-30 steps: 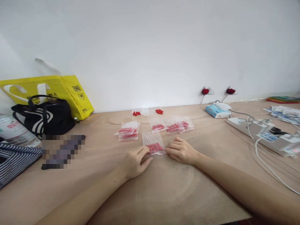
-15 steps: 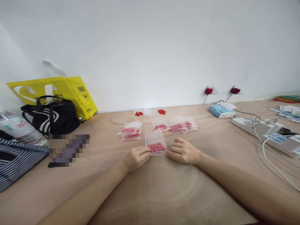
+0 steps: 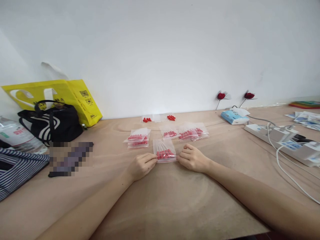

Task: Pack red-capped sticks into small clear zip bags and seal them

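Note:
A small clear zip bag (image 3: 163, 146) lies flat on the table in front of me, with several red-tipped pale sticks showing through it. My left hand (image 3: 143, 166) pinches its lower left edge, thumb and fingers closed. At the lower right corner, the closed fingertips of my right hand (image 3: 192, 158) grip the same bag. Just behind are a similar filled bag (image 3: 170, 133) and overlapping filled bags (image 3: 191, 133) to its right. Another little stack of filled bags (image 3: 138, 139) sits to the left.
Two clusters of red pieces, left (image 3: 147, 120) and right (image 3: 171, 118), lie near the wall. A blue tissue pack (image 3: 233, 117) and a white power strip (image 3: 258, 130) with cables are at right. A black bag (image 3: 62, 125) and yellow bag (image 3: 91, 106) stand at left.
The view has shifted slightly. My left hand has edged a little left, and the bag's lower edge looks straighter. Both hands keep their hold on the bag.

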A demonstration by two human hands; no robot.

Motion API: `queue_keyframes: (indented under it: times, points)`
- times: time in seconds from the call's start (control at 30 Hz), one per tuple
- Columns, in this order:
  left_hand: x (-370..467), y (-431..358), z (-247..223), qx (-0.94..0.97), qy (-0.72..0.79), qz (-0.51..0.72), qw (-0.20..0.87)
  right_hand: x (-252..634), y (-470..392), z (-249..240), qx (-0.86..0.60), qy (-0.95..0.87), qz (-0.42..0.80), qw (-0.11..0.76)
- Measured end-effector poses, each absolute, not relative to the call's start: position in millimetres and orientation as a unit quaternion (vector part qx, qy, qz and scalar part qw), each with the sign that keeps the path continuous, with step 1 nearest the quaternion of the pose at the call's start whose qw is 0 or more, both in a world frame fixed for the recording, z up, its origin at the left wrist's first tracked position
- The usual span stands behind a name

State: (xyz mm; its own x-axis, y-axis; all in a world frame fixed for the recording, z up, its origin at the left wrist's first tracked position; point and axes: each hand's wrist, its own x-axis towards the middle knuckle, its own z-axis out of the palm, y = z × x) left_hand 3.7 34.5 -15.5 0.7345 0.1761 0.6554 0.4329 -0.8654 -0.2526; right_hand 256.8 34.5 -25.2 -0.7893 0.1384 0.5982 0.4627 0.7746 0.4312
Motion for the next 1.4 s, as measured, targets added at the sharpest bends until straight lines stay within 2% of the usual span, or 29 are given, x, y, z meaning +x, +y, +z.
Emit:
queue_keyframes:
  times: [0.67,0.93,1.13,1.4]
  points:
    - [8.8,32.2,-15.0,-0.909,-0.208,-0.328,0.154,242.7,32.3,-22.9,-0.232,-0.879,-0.26,0.325]
    - [10.9,30.2,-13.6,-0.915,-0.192,-0.314,0.168,203.0,37.9,-26.5,-0.182,-0.875,-0.294,0.34]
    - [10.7,30.8,-11.9,-0.913,-0.181,-0.319,0.177,199.2,38.9,-23.3,-0.165,-0.869,-0.343,0.317]
    - [5.3,30.7,-14.6,-0.913,-0.189,-0.336,0.138,222.0,31.4,-17.1,-0.177,-0.864,-0.365,0.298]
